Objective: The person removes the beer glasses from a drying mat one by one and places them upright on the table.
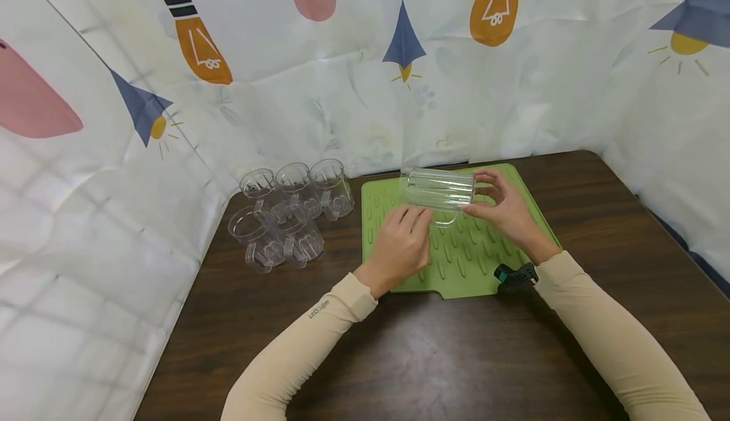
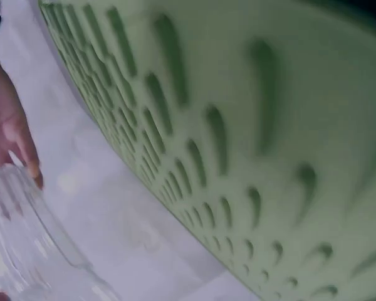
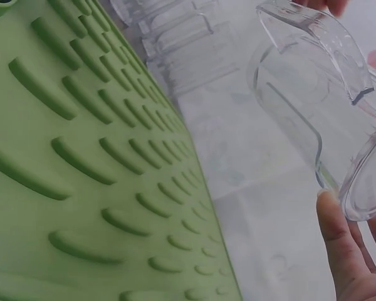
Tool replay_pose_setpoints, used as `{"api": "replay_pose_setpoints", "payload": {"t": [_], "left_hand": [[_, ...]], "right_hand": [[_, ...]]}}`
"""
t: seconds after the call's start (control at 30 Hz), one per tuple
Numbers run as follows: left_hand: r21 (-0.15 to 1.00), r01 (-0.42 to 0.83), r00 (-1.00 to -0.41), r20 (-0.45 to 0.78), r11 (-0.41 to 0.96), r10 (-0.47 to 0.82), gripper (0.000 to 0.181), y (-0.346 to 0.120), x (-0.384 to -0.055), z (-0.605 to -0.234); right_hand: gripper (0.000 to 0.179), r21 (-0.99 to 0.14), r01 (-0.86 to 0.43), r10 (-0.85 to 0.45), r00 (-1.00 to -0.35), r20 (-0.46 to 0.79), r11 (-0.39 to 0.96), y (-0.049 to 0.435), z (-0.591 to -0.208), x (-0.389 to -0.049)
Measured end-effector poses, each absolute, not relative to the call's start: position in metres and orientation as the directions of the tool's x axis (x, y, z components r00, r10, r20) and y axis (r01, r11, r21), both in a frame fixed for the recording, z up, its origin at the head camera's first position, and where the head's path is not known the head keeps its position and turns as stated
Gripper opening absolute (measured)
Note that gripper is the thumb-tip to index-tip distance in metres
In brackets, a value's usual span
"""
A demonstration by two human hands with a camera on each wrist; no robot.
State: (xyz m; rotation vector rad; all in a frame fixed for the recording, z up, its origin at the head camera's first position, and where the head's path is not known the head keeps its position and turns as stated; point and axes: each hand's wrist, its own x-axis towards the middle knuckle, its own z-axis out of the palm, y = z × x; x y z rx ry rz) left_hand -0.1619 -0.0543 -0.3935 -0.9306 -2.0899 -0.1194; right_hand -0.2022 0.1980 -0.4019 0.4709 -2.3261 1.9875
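Above green ridged drying mat [image 1: 456, 262], clear ribbed plastic mug [image 1: 438, 189] held on its side, handle down. Right hand [image 1: 504, 208] pinches mug's right end. Left hand [image 1: 401, 245] beneath mug, fingers loose, tips near handle; contact unclear. Mat lies on dark wood table [image 1: 433, 357]. Five more clear mugs [image 1: 288, 212] stand clustered left of mat.
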Motion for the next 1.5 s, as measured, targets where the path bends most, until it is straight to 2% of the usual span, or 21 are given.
{"api": "replay_pose_setpoints", "payload": {"t": [0.1, 0.2, 0.3, 0.4, 0.6, 0.8, 0.97, 1.13, 1.3, 1.5], "left_hand": [[-0.173, 0.665, -0.361, 0.777, 0.727, 0.516, 0.027, -0.060, -0.166, -0.394], [-0.092, 0.667, -0.386, 0.806, 0.739, 0.449, 0.027, -0.066, -0.170, -0.397], [0.041, 0.667, -0.462, 0.806, 0.744, 0.370, 0.026, -0.069, -0.171, -0.400], [0.233, 0.660, -0.569, 0.775, 0.714, 0.274, 0.024, -0.070, -0.171, -0.404], [0.639, 0.575, -0.781, 0.614, 0.511, 0.111, 0.025, -0.061, -0.169, -0.409], [0.827, 0.469, -0.875, 0.483, 0.311, 0.034, 0.029, -0.049, -0.166, -0.413], [0.953, 0.288, -0.956, 0.292, 0.099, -0.039, 0.032, -0.041, -0.168, -0.417], [0.965, 0.107, -0.994, 0.101, -0.238, -0.037, 0.036, -0.034, -0.173, -0.421], [0.824, -0.005, -0.994, 0.057, -0.566, 0.091, 0.033, -0.031, -0.176, -0.423], [0.640, -0.114, -0.982, 0.041, -0.760, 0.182, 0.032, -0.027, -0.174, -0.421]], "right_hand": [[0.063, -0.959, -0.263, -0.193, -0.952, 0.239, 0.107, 0.200, -0.400, -0.202], [0.063, -0.956, -0.274, -0.185, -0.950, 0.253, 0.099, 0.203, -0.397, -0.201], [0.064, -0.956, -0.284, -0.178, -0.947, 0.266, 0.078, 0.204, -0.395, -0.200], [0.065, -0.952, -0.302, -0.174, -0.941, 0.290, 0.047, 0.205, -0.394, -0.200], [0.066, -0.948, -0.317, -0.160, -0.936, 0.313, 0.000, 0.205, -0.394, -0.202], [0.066, -0.950, -0.310, -0.158, -0.936, 0.314, -0.048, 0.202, -0.395, -0.202], [0.065, -0.954, -0.291, -0.159, -0.941, 0.299, -0.074, 0.198, -0.396, -0.201], [0.065, -0.957, -0.278, -0.159, -0.944, 0.288, -0.085, 0.194, -0.397, -0.202], [0.063, -0.951, -0.290, -0.152, -0.940, 0.305, -0.111, 0.191, -0.399, -0.204], [0.064, -0.947, -0.287, -0.148, -0.940, 0.308, -0.145, 0.186, -0.403, -0.206]]}}
